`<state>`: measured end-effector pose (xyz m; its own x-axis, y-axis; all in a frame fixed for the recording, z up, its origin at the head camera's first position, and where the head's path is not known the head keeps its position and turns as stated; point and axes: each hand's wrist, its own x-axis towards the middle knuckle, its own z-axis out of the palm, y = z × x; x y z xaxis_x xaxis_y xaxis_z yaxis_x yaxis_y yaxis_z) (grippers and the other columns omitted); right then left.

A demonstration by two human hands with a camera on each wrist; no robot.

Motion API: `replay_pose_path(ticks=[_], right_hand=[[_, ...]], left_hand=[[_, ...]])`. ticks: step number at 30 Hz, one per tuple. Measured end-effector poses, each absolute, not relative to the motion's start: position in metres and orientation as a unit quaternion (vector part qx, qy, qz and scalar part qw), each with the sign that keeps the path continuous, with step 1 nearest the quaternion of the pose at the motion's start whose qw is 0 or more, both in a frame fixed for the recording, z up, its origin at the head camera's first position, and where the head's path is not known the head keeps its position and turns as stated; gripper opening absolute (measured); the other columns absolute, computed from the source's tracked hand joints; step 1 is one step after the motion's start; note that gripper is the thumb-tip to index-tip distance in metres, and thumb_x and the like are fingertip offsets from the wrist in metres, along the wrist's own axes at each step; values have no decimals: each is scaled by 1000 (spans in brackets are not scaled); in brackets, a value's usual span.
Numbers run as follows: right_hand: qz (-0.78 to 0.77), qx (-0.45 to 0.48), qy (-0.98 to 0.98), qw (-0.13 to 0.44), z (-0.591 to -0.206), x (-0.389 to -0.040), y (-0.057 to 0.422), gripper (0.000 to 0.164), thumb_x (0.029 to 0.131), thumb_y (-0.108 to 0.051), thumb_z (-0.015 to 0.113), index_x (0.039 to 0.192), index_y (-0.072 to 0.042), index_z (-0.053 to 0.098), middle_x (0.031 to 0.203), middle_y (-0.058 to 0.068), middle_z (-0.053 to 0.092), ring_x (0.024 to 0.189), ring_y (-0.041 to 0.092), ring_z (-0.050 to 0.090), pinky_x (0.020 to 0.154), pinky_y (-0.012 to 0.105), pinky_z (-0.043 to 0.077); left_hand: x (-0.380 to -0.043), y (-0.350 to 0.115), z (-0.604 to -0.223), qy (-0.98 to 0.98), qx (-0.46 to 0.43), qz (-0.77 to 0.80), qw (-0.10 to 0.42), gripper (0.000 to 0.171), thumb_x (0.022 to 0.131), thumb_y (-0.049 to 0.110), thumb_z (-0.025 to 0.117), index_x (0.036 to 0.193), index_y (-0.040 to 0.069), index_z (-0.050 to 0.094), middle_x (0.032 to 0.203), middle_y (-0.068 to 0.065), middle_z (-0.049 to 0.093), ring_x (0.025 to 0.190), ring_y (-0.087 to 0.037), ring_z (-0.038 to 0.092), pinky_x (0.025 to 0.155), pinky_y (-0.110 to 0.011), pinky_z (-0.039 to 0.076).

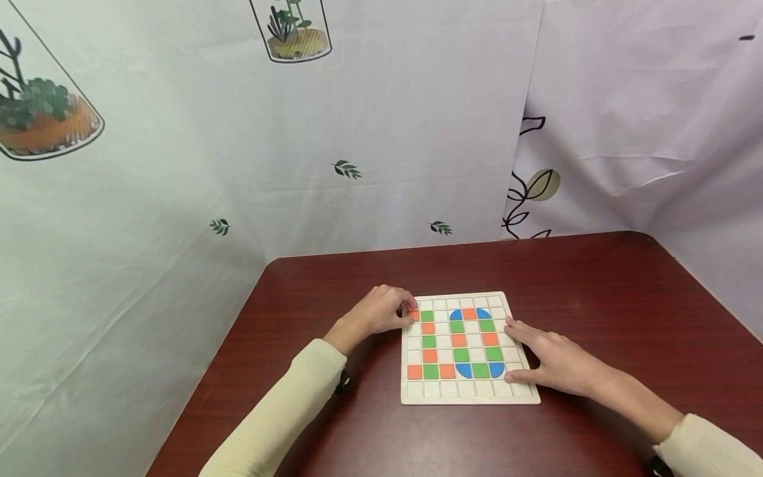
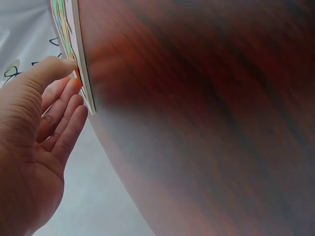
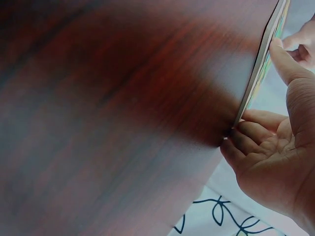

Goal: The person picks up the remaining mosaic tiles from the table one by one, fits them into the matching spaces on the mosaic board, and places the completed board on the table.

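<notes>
A square white grid board [image 1: 471, 391] lies on the table with flat coloured tiles in its cells. At its far left corner my left hand [image 1: 384, 310] pinches an orange square tile [image 1: 414, 316] between thumb and fingertips, over a cell beside a green square tile [image 1: 426, 317]. The left wrist view shows the thumb and fingers of that hand [image 2: 44, 108] around the board's edge. My right hand [image 1: 557, 361] rests along the board's right edge, thumb and fingers spread and touching its rim; the right wrist view shows that hand [image 3: 275, 147] from the palm side.
Orange and green square tiles form a column with a base row on the board's left. Beside it, a ring of squares has blue quarter-round tiles [image 1: 497, 370] at its corners. Dark red wooden table [image 1: 334, 278] surrounds the board; a printed white curtain [image 1: 381, 119] hangs behind it.
</notes>
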<state>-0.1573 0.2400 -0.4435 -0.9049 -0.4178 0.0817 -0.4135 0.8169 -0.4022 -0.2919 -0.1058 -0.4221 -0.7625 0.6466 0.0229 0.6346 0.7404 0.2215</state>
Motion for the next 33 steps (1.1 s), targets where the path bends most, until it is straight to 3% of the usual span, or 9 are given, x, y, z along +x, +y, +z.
replay_pose_path(ticks=[33], right_hand=[[-212,-218,953,6,-444,-157,241,101,82,-65,83,151,2,55,155,30,51,136,47,56,100,64,50]], left_hand=[[-289,-111,-421,926,366,96,7,28,95,28,83,119,16,79,111,4,77,89,-9,64,81,-26,52]])
